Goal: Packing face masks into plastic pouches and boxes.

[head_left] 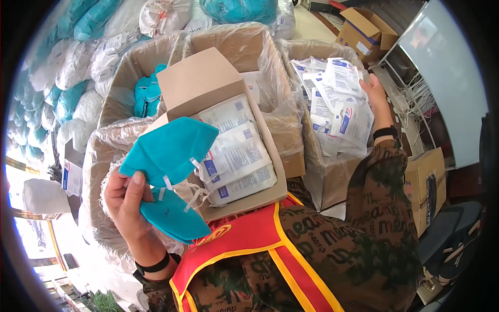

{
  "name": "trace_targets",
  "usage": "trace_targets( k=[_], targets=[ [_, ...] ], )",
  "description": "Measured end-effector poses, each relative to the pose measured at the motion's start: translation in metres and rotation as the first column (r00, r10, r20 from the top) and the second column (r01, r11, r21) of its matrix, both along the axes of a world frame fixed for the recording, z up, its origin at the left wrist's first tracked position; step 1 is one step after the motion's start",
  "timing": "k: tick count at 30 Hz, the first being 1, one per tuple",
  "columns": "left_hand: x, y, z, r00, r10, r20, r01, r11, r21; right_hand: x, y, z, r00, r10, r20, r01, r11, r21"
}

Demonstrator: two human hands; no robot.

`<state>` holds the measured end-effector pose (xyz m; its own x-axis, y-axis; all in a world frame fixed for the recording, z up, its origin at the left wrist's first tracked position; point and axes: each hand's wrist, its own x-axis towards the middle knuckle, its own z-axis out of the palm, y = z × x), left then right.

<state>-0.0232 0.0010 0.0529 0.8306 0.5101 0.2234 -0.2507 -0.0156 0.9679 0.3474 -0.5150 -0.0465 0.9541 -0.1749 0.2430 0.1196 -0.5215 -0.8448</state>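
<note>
My left hand (127,200) is closed on teal face masks (171,148) with white straps. Two teal pieces show, one above the other, in front of an open cardboard carton (200,78). White printed packets (239,153) lie in rows inside that carton. My right hand (378,99) is at the far right edge of a heap of loose white packets (332,104) in a plastic-lined box. Its bent fingers close at the edge of a packet there; the fingertips are partly hidden.
Other plastic-lined boxes (234,47) stand around the carton, one with teal masks (148,93) in it. Bulging white and teal bags (73,65) pile up at the left. Brown cartons (364,34) sit back right and near right (426,182), beside a pale board (442,67).
</note>
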Motion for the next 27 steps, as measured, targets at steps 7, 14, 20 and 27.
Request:
trace_targets(
  k=[7, 14, 20, 27],
  targets=[
    [0.013, -0.014, 0.006, 0.971, 0.049, -0.235, -0.032, 0.997, 0.076, -0.093, 0.121, 0.055, 0.888, 0.459, 0.015, -0.448, 0.860, 0.245],
    [0.025, -0.026, 0.012, 0.978, -0.196, -0.076, 0.190, 0.978, -0.088, -0.210, 0.273, 0.121, 0.414, 0.875, 0.250, -0.898, 0.438, -0.046],
    [0.036, -0.011, 0.006, 0.995, 0.101, -0.008, -0.101, 0.980, -0.170, -0.214, 0.287, 0.117, 0.499, 0.820, 0.280, -0.814, 0.555, -0.174],
    [0.055, -0.024, -0.006, 0.996, 0.086, 0.033, -0.074, 0.958, -0.277, -0.242, 0.310, 0.119, 0.213, 0.956, 0.203, -0.964, 0.240, -0.118]
  ],
)
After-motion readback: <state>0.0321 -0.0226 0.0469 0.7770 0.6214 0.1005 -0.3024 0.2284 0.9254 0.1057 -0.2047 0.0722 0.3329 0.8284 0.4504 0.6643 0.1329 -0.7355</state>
